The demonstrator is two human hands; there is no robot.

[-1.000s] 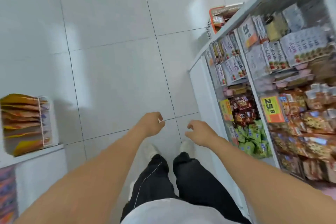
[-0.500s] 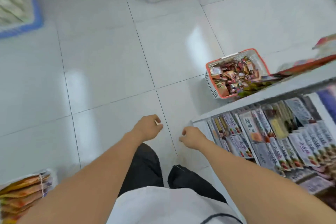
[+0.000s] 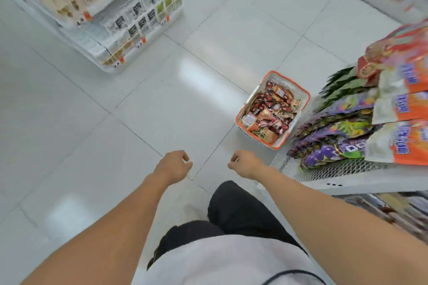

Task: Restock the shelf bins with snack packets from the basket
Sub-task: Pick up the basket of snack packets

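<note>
A white basket with an orange rim (image 3: 237, 120) stands on the tiled floor against the end of the shelf on the right. It is full of red and brown snack packets (image 3: 271, 111). My left hand (image 3: 172, 165) and my right hand (image 3: 245, 163) hang in front of me over the floor, fingers loosely curled, holding nothing. The right hand is short of the basket, just left of the white mesh shelf (image 3: 335, 176). Lower shelf bins show only as a blur at the right edge.
Purple snack bags (image 3: 335, 132) and orange-and-white bags (image 3: 403, 109) lie on the mesh shelf. Another low shelf unit (image 3: 129, 18) with boxed goods and price tags stands at the far left. Open tiled floor lies between them.
The view has swung up and forward from the shelf bins to the aisle, and the basket now lies nearer. Both hands stay in front of me, holding nothing.
</note>
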